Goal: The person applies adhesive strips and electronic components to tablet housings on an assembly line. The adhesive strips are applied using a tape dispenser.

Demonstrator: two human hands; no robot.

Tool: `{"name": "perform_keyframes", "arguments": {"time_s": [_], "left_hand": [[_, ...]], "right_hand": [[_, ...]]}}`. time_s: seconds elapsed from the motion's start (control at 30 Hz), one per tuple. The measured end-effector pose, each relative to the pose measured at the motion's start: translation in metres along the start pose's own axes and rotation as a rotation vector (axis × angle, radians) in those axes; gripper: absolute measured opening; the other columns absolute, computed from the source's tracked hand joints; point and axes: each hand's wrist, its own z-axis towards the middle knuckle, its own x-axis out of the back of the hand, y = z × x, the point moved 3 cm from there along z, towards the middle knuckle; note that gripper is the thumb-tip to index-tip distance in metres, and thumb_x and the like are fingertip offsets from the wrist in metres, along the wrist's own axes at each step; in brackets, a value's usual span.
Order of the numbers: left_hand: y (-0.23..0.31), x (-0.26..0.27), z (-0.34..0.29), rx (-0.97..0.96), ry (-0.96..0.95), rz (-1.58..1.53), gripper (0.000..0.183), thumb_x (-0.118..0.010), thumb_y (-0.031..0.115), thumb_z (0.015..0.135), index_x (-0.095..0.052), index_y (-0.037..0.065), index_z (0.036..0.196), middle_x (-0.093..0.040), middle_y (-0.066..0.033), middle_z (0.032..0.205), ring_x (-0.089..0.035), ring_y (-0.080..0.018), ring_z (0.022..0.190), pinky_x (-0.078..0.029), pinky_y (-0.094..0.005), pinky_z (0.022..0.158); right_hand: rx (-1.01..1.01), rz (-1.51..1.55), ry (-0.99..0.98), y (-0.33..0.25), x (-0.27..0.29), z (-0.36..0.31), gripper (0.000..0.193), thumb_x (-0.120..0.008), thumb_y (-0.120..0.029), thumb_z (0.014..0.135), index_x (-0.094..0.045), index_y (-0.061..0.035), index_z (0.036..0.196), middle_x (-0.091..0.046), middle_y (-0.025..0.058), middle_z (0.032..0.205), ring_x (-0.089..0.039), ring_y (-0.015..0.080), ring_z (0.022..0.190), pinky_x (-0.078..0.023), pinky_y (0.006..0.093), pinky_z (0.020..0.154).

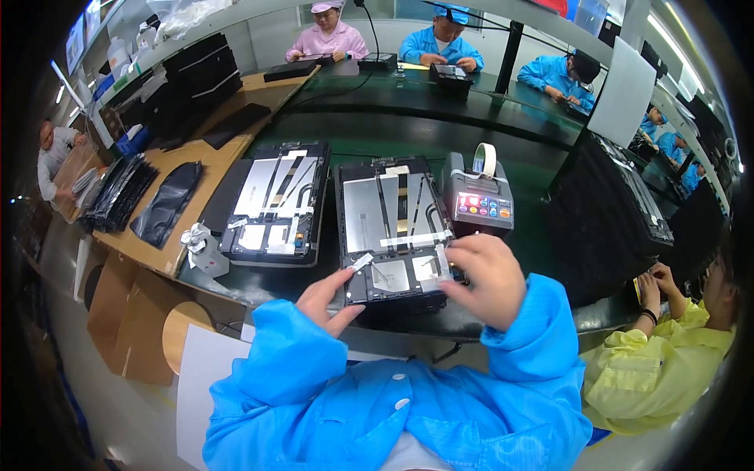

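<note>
In front of me lies an opened tablet-like device (369,212), its silver plates, black cables and white tape strips exposed, on top of a dark stack. My left hand (326,302) is at its lower left corner, thumb and index finger apart. The index fingertip touches a short white tape strip (361,262). At the lower right edge, my right hand (491,279) has its thumb and index finger apart beside an upright white tape strip (442,263); its other fingers are partly hidden. A similar opened device (276,200) lies to the left.
A grey tape dispenser (479,200) with lit buttons and a white roll stands behind my right hand. A white bottle (204,251) is at the left edge. Black sleeves (169,204) lie on cardboard. Another device stack (628,188) stands right; a yellow-sleeved person (660,361) sits nearby.
</note>
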Motion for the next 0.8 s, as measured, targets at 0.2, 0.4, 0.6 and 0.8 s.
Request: {"name": "perform_keyframes", "arguments": {"time_s": [0.2,0.4,0.6,0.8], "left_hand": [[0.001,-0.001,0.001,0.134,-0.002,-0.173,0.047,-0.063,0.007,0.072,-0.047,0.003,0.116,-0.052,-0.0185,0.109,-0.05,-0.0287,0.102,-0.041,-0.0342,0.087],[0.004,-0.001,0.021,0.479,0.301,-1.2,0.041,-0.05,0.004,0.081,-0.034,0.001,0.118,-0.051,-0.0166,0.104,-0.053,-0.0246,0.094,-0.048,-0.0422,0.076],[-0.017,0.013,0.033,0.435,0.478,-1.337,0.028,-0.05,0.004,0.079,-0.044,0.006,0.107,-0.053,-0.0155,0.101,-0.055,-0.0271,0.09,-0.05,-0.0481,0.069],[-0.031,0.075,0.025,0.215,0.677,-1.253,0.025,-0.049,0.004,0.078,-0.047,0.01,0.102,-0.054,-0.0119,0.102,-0.055,-0.0273,0.093,-0.049,-0.0448,0.076]], "right_hand": [[-0.472,0.309,-0.072,0.027,-0.011,-0.043,0.029,-0.065,-0.015,0.07,-0.058,0.0006,0.094,-0.058,0.0142,0.089,-0.056,0.0263,0.081,-0.044,0.0319,0.071],[-0.616,0.672,-0.095,0.015,-0.018,-0.032,0.036,-0.063,-0.015,0.073,-0.054,0.0017,0.104,-0.056,0.0107,0.095,-0.055,0.0155,0.081,-0.044,0.0249,0.068],[-0.456,0.67,-0.167,0.009,-0.011,-0.028,0.041,-0.063,-0.009,0.071,-0.051,0.0008,0.109,-0.055,0.0118,0.098,-0.054,0.0172,0.085,-0.043,0.0256,0.071],[-0.576,0.697,-0.005,0.039,-0.003,-0.058,0.04,-0.062,-0.006,0.072,-0.051,0.0019,0.109,-0.057,0.0112,0.098,-0.053,0.0151,0.086,-0.043,0.025,0.071]]}}
